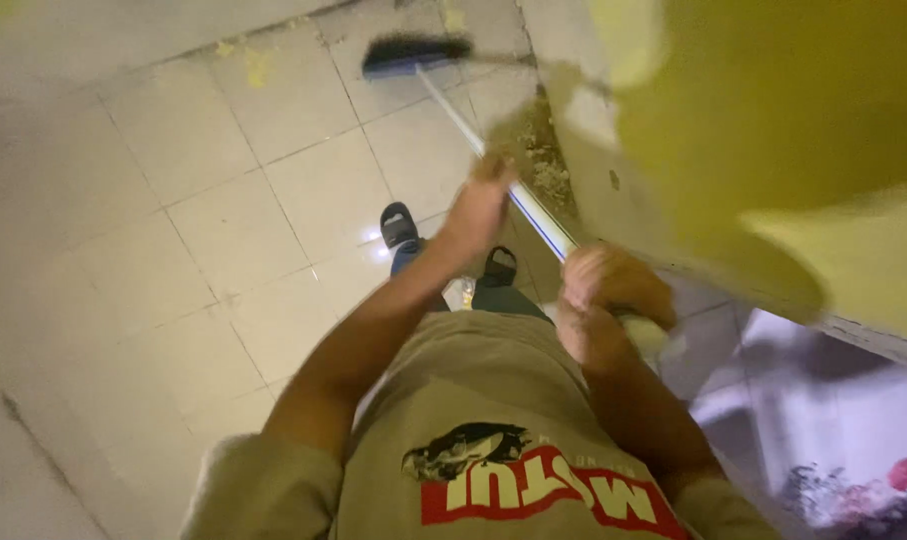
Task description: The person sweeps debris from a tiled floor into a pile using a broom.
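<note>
Head view looked down on a tiled floor [223, 220], pale and glossy w/ a light glare near the feet. Yellow wall [773, 130] filled the right side, its base chipped, w/ debris [538, 160] lying along the edge. Broom [443, 75] ran from the hands out to a dark brush head resting on the tiles near the wall's corner. Left hand [478, 205] sat lower down the handle, its grip closed round the shaft; right hand [608, 290] was clamped on the upper end, close to the body. Risks, as I judged: the handle ran v. close to the wall, so a stroke could knock it and loosen more plaster; glossy tiles plus open sandals [398, 225] might mean a slip; motion blur suggested fast strokes, which could scatter grit.
</note>
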